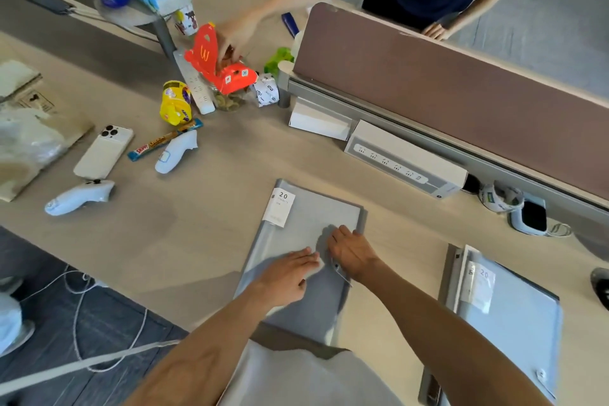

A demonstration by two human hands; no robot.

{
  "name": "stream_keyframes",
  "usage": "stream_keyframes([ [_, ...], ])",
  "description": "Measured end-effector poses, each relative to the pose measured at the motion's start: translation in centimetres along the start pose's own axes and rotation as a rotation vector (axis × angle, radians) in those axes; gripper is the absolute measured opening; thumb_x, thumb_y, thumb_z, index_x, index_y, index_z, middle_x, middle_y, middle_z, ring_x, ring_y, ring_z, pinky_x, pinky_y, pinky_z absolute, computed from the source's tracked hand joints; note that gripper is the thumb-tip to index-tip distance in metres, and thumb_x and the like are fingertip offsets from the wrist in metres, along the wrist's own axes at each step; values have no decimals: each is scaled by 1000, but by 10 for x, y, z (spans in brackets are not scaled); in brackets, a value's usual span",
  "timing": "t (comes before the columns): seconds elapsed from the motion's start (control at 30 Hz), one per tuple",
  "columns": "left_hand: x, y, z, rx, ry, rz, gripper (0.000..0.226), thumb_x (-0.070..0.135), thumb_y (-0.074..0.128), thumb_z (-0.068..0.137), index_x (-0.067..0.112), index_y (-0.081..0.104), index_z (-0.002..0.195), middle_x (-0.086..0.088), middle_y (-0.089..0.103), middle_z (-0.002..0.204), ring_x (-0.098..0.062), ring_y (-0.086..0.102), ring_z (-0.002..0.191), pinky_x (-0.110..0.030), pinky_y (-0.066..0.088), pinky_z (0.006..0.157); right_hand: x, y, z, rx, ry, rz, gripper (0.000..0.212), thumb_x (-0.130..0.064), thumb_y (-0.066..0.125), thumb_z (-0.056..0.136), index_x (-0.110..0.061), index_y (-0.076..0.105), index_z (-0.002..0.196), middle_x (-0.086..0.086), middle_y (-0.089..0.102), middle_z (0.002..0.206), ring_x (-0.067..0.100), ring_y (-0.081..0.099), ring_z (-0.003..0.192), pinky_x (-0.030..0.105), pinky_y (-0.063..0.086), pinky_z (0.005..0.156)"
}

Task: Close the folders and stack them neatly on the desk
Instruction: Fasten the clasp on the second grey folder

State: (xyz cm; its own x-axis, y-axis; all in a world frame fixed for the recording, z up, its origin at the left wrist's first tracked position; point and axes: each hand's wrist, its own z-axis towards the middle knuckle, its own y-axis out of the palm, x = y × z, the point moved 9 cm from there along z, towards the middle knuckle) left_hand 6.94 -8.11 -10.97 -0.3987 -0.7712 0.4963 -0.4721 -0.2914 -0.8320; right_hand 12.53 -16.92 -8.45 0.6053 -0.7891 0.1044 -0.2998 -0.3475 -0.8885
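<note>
— While both hands rest on it, where does the folder (306, 241) lie?
— Flat and shut on the desk (204, 224), near the front edge. Left hand (290, 273) and right hand (351, 252) press palm-down, fingers spread, gripping nothing.
— The other folder (514, 313)?
— Well right, also on the desk.
</note>
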Motion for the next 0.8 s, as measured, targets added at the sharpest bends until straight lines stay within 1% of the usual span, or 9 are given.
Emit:
stream_keyframes([
  [0.07, 0, 1, 0, 10, 13, 16, 57, 14, 44, 93, 18, 31, 149, 3, 25, 159, -12, 17, 148, -25, 8, 122, 15, 4, 0, 1, 32, 3, 45, -15, 92, 32, -10, 70, 70, 8, 65, 73, 24, 62, 65, 28, 47, 44],
  [0.1, -1, 1, 0, 18, 16, 19, 57, 14, 44, 92, 15, 34, 148, 1, 26, 158, -14, 19, 148, -24, 6, 121, 19, 3, -3, 8, 42, 17, 44, -12, 91, 28, -11, 69, 66, 6, 64, 68, 23, 62, 60, 27, 44, 40],
  [0.2, -2, 3, 2, 21, 23, 20, 57, 15, 40, 88, 11, 38, 145, -2, 28, 157, -19, 21, 147, -29, 2, 121, 27, 6, -17, 67, 42, 13, 40, -8, 87, 32, -12, 68, 67, 5, 65, 69, 22, 63, 60, 28, 43, 39],
  [0.33, -3, 9, 1, -41, 32, 40, 57, 14, 39, 93, 15, 30, 149, 2, 18, 160, -14, 11, 149, -33, 12, 122, 23, 13, -36, 155, 18, 62, 39, -10, 83, 37, -15, 64, 70, 2, 64, 72, 21, 63, 65, 28, 45, 44],
  [0.43, -3, 9, 0, -54, 32, 59, 58, 13, 40, 95, 17, 26, 151, 5, 14, 161, -12, 7, 149, -30, 9, 122, 11, 22, -45, 139, 37, 153, 40, -11, 83, 44, -14, 65, 79, 4, 65, 80, 23, 64, 72, 30, 49, 51],
  [0.5, -1, 6, 0, -39, 38, 60, 59, 13, 41, 94, 18, 26, 151, 6, 14, 161, -11, 7, 149, -30, 10, 122, 12, 31, -50, 125, 105, 315, 36, -5, 77, 57, -12, 63, 90, 9, 65, 95, 28, 62, 88, 35, 51, 65],
  [0.57, 1, 4, 0, -31, 44, 55, 60, 12, 43, 93, 18, 27, 150, 6, 14, 161, -11, 7, 149, -30, 11, 122, 16, 38, -53, 92, 204, 508, 22, -8, 65, 74, -14, 61, 95, 10, 61, 106, 31, 55, 102, 39, 46, 79],
  [0.63, 0, 3, -1, -23, 46, 55, 61, 12, 43, 92, 17, 27, 150, 6, 14, 161, -11, 7, 149, -27, 8, 122, 19, 40, -54, 105, 287, 613, 12, -22, 57, 85, -16, 61, 95, 8, 60, 106, 28, 52, 105, 38, 44, 83],
  [0.8, -2, 4, 0, -20, 29, 52, 65, 15, 45, 90, 19, 25, 151, 9, 12, 161, -8, 4, 149, -17, 3, 118, 16, 46, -57, 163, 423, 763, 21, -37, 59, 86, -17, 62, 90, 6, 64, 101, 26, 51, 105, 38, 45, 84],
])
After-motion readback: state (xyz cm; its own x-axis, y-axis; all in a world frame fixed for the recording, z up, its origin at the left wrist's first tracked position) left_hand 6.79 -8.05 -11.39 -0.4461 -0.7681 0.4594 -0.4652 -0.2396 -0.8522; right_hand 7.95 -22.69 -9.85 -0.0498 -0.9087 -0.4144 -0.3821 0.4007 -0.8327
